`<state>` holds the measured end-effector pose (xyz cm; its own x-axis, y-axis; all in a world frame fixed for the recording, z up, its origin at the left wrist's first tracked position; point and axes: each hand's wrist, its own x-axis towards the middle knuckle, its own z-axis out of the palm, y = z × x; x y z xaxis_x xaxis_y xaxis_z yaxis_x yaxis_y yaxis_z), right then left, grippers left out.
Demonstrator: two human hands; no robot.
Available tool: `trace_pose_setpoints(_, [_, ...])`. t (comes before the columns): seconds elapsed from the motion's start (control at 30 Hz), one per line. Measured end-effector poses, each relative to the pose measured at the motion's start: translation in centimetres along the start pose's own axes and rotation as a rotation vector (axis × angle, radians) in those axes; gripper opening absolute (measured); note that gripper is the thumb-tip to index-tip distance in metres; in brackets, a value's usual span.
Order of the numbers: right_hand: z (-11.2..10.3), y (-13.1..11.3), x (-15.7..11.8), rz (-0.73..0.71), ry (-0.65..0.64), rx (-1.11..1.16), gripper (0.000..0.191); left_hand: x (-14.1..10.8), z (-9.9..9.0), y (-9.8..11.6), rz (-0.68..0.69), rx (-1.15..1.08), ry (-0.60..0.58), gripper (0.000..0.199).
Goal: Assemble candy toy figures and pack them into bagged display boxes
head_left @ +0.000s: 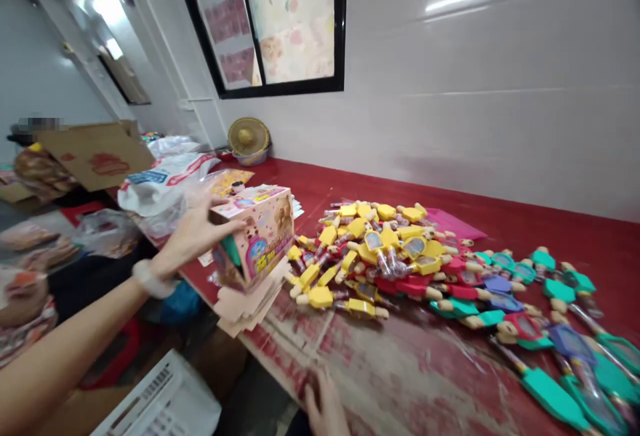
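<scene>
"While our left hand (pixel 200 226) clamps the box (pixel 270 236), where does the head view put it?"
"Over the cards (pixel 250 306), beside the toys (pixel 357 227); we can't tell whether it rests there; we'd best grip lightly, lest it buckle."
"Our right hand (pixel 325 399)?"
"At the table (pixel 380 363), near edge; we can't tell whether it's clenched."
</scene>
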<state>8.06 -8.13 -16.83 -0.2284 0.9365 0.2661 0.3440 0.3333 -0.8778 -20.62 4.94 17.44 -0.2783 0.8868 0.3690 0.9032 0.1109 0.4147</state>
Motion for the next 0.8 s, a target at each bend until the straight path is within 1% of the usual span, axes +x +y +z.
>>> trace_pose_setpoints(0.03, [-0.7, -0.2, 0.1, 0.067, -0.011, 0.073, 0.031, -3.2, -0.9, -0.4, -0.009, -0.009, -0.014, 0.075])
trace_pose_setpoints(0.07, [-1.6, -0.4, 0.4, 0.140, -0.014, 0.154, 0.036, -6.5, -1.2, -0.7, -0.046, -0.033, 0.007, 0.071])
trace_pose_setpoints(0.1, [-2.7, -0.8, 0.8, 0.209, -0.009, 0.236, 0.041, -9.8, -0.9, -1.0, -0.100, -0.065, -0.001, 0.068])
trace_pose_setpoints(0.13, [-3.9, -1.3, 1.4, 0.263, -0.001, 0.303, 0.048, -13.1, -0.2, -1.0, -0.165, -0.109, -0.013, 0.067])
trace_pose_setpoints(0.2, [-6.6, -2.5, 3.1, 0.322, -0.017, 0.377, 0.062, -19.4, 2.6, -0.2, -0.302, -0.182, -0.069, 0.069])
trace_pose_setpoints(0.23, [-8.0, -3.0, 4.1, 0.344, -0.061, 0.396, 0.070, -22.2, 4.4, 0.7, -0.352, -0.199, -0.045, 0.070])
trace_pose_setpoints(0.27, [-9.4, -3.5, 5.2, 0.363, -0.124, 0.399, 0.077, -24.6, 6.2, 1.9, -0.368, -0.218, -0.058, 0.070])
trace_pose_setpoints(0.33, [-11.9, -4.3, 7.6, 0.381, -0.264, 0.345, 0.086, -28.2, 9.8, 5.1, -0.318, -0.298, -0.178, 0.071])
trace_pose_setpoints(0.37, [-13.0, -4.6, 8.9, 0.357, -0.308, 0.268, 0.086, -29.2, 11.3, 6.8, -0.292, -0.368, -0.282, 0.075])
trace_pose_setpoints(0.4, [-14.0, -4.8, 10.1, 0.316, -0.343, 0.154, 0.084, -29.8, 12.7, 8.3, -0.243, -0.465, -0.405, 0.074])
trace_pose_setpoints(0.47, [-15.5, -5.2, 12.0, 0.219, -0.428, -0.117, 0.083, -29.9, 14.8, 10.3, -0.109, -0.635, -0.632, 0.077])
trace_pose_setpoints(0.5, [-16.1, -5.2, 12.6, 0.192, -0.473, -0.262, 0.084, -29.4, 15.6, 10.6, -0.030, -0.704, -0.715, 0.077])
trace_pose_setpoints(0.53, [-16.6, -5.2, 12.9, 0.184, -0.511, -0.392, 0.085, -28.6, 16.2, 10.3, 0.030, -0.756, -0.763, 0.072])
trace_pose_setpoints(0.57, [-17.1, -5.1, 13.0, 0.192, -0.535, -0.494, 0.085, -27.4, 16.7, 9.3, 0.058, -0.785, -0.766, 0.061])
trace_pose_setpoints(0.6, [-17.4, -4.9, 12.9, 0.209, -0.541, -0.569, 0.084, -25.8, 16.9, 7.7, 0.051, -0.781, -0.718, 0.048])
trace_pose_setpoints(0.63, [-17.6, -4.7, 12.7, 0.229, -0.534, -0.621, 0.083, -23.7, 17.0, 5.4, -0.005, -0.736, -0.634, 0.034])
trace_pose_setpoints(0.67, [-17.7, -4.5, 12.4, 0.246, -0.524, -0.651, 0.082, -21.1, 16.9, 2.7, -0.081, -0.645, -0.511, 0.032])
trace_pose_setpoints(0.7, [-17.8, -4.3, 12.2, 0.252, -0.525, -0.661, 0.082, -18.2, 16.7, -0.4, -0.171, -0.475, -0.349, 0.033])
trace_pose_setpoints(0.73, [-17.8, -4.2, 12.0, 0.248, -0.534, -0.661, 0.083, -15.2, 16.5, -3.6, -0.280, -0.270, -0.226, 0.033])
trace_pose_setpoints(0.77, [-17.8, -4.2, 12.0, 0.232, -0.547, -0.663, 0.083, -12.1, 16.3, -6.8, -0.331, -0.180, -0.198, 0.034])
trace_pose_setpoints(0.8, [-17.9, -4.3, 12.0, 0.201, -0.560, -0.661, 0.082, -9.2, 16.2, -9.7, -0.347, -0.126, -0.195, 0.034])
